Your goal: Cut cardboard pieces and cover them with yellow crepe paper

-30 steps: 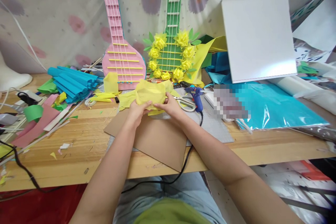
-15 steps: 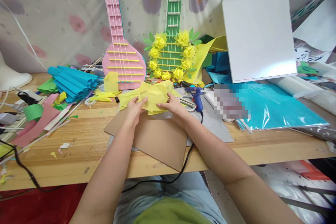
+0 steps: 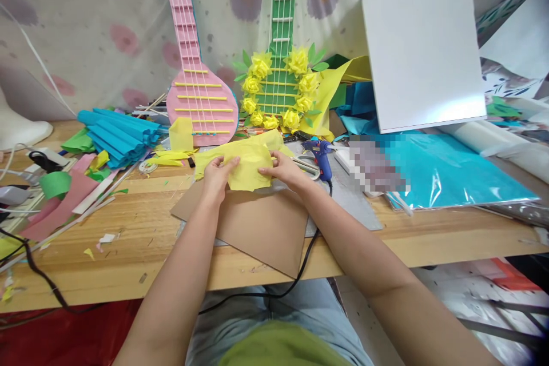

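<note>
Between my two hands is a piece of yellow crepe paper (image 3: 251, 168), held up by its left and right edges. My left hand (image 3: 218, 176) pinches the left side, thumb on the front. My right hand (image 3: 283, 168) pinches the right side the same way. More yellow paper lies flat just behind the held piece. Below my hands a brown cardboard sheet (image 3: 261, 229) rests on a grey mat (image 3: 360, 209). A blue glue gun (image 3: 321, 157) and grey-handled scissors (image 3: 307, 166) lie to the right of my right hand.
Against the back curtain lean a pink paper guitar (image 3: 203, 97) and a green one (image 3: 281, 74) with yellow paper roses. Blue crepe rolls (image 3: 120, 134) and scraps are at left. A white board (image 3: 424, 63) and blue wrapped paper (image 3: 463, 177) stand right. The glue gun's cord (image 3: 306, 257) hangs over the edge.
The held yellow paper has tilted more upright, its lower edge now hanging over the cardboard's top. Both hands keep their pinch and have shifted only slightly.
</note>
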`<state>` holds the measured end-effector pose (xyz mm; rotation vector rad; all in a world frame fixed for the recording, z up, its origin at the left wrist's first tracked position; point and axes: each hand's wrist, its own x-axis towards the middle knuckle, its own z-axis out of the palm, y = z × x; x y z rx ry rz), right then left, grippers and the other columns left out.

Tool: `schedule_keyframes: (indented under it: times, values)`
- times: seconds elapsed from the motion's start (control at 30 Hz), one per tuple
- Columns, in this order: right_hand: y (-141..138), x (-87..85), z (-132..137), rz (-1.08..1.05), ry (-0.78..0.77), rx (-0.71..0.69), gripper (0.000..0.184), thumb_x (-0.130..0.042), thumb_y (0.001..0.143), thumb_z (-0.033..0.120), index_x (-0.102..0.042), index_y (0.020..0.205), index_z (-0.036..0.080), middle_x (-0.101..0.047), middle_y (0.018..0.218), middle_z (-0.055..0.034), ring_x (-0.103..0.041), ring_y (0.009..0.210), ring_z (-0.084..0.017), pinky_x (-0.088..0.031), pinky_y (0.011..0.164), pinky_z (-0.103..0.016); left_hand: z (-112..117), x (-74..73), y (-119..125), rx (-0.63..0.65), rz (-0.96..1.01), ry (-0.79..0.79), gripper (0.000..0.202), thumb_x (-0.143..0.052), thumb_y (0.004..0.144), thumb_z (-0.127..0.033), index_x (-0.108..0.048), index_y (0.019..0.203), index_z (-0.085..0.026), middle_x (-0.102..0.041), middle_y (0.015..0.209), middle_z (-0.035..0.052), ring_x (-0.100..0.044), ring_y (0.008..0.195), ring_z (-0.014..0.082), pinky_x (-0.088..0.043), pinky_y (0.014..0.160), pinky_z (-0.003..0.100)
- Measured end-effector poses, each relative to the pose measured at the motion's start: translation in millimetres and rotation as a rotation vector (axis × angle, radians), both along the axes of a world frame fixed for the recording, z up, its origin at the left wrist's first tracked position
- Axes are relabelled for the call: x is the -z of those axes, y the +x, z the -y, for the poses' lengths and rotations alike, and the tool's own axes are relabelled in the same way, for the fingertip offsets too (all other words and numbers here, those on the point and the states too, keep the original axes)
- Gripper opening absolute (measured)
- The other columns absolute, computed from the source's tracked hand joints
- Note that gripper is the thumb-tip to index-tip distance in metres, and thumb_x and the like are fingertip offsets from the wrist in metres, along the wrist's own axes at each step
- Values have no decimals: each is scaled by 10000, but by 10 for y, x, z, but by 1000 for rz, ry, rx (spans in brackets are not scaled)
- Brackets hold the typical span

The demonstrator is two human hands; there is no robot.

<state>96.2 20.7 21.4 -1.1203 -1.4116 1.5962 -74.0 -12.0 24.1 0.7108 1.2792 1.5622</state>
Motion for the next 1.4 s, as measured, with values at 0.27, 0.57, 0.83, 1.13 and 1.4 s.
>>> schedule_keyframes:
  times: [0.27, 0.57, 0.83, 1.13, 1.4]
  values:
    - [-21, 105, -57, 11, 103, 65, 393, -716, 566, 331, -452, 831, 208, -557, 567, 66, -556, 524, -120, -451, 538, -255, -18, 18, 40, -64, -63, -6, 400, -766, 519, -195, -550, 854, -157, -671, 784, 54, -640, 656, 163, -525, 653, 318]
    - [-19, 48, -20, 7, 154, 94, 422, -647, 603, 440, -461, 900, 204, -508, 572, 75, -484, 526, -93, -364, 523, -218, 19, -2, 53, 20, -36, 22, 400, -802, 449, -178, -617, 801, -130, -686, 883, 107, -656, 763, 219, -533, 710, 341]
    - [-43, 43, -2, -100, 230, 142, 391, -626, 635, 439, -453, 904, 213, -462, 572, 84, -412, 522, -79, -325, 548, -215, 11, 16, 31, 25, 39, 11, 352, -768, 553, -179, -627, 870, -122, -691, 900, 114, -655, 853, 202, -519, 776, 323]
    - [-45, 67, -23, -142, 224, 206, 383, -636, 614, 392, -437, 888, 214, -400, 547, 103, -353, 486, -62, -286, 510, -203, 14, -19, 12, 88, 108, -55, 170, -650, 721, -264, -649, 808, -119, -698, 810, 107, -663, 818, 211, -524, 754, 321]
    - [-56, 59, -49, -267, 14, 311, 454, -672, 560, 390, -445, 910, 210, -508, 638, 62, -510, 582, -97, -410, 558, -227, -33, -44, -39, -57, 135, -76, 145, -533, 813, -204, -596, 910, -116, -698, 847, 99, -669, 744, 146, -517, 668, 236]
